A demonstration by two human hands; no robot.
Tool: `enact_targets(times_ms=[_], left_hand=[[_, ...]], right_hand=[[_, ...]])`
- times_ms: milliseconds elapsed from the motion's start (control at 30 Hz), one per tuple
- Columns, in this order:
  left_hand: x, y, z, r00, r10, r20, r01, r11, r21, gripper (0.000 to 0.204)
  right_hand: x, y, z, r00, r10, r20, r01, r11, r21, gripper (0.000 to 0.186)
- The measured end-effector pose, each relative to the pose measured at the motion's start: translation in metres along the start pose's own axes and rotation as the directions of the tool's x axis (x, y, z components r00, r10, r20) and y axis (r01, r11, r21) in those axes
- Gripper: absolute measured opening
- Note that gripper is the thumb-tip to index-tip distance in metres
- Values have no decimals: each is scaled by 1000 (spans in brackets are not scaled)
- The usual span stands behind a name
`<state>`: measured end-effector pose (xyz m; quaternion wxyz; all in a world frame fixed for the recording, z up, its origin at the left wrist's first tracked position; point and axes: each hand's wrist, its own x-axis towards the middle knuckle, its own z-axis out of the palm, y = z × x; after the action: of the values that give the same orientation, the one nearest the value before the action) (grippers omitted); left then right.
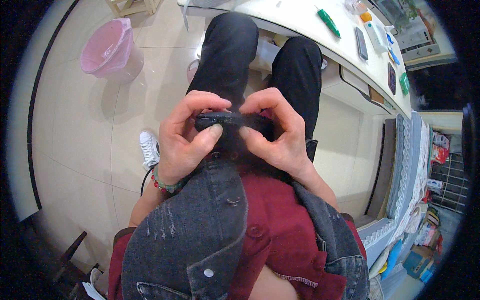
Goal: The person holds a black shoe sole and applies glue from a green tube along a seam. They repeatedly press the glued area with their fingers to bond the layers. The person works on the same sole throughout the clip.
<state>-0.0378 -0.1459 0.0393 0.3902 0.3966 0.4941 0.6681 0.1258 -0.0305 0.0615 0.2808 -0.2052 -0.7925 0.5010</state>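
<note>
In front of my lap, both hands hold a slim black object [231,119] level between them. It is long and narrow with rounded ends; its exact kind I cannot make out. My left hand [182,137], with a beaded bracelet [164,185] at the wrist, pinches the left end between thumb and curled fingers. At the other end, my right hand [280,135] grips it the same way, thumb on the near side. Behind and below it are my black trousers [227,55]; nearer are the dark denim vest [185,230] and dark red shirt [262,210].
A pink lined bin [112,52] stands on the tiled floor at the far left. On the white table [300,17] lie a green tool [328,23], a dark remote-like bar [361,43] and a phone [391,78]. A bed edge [402,165] runs along the right.
</note>
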Motion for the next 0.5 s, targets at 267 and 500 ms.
enact_targets(times_ms=[267, 500], left_hand=[[3, -6, -8, 988, 131, 76, -126, 990, -68, 32], [4, -5, -7, 979, 185, 83, -180, 982, -54, 33]], right_hand=[[5, 4, 1, 994, -106, 6, 107, 994, -22, 31], [9, 1, 5, 990, -136, -47, 137, 991, 15, 28]])
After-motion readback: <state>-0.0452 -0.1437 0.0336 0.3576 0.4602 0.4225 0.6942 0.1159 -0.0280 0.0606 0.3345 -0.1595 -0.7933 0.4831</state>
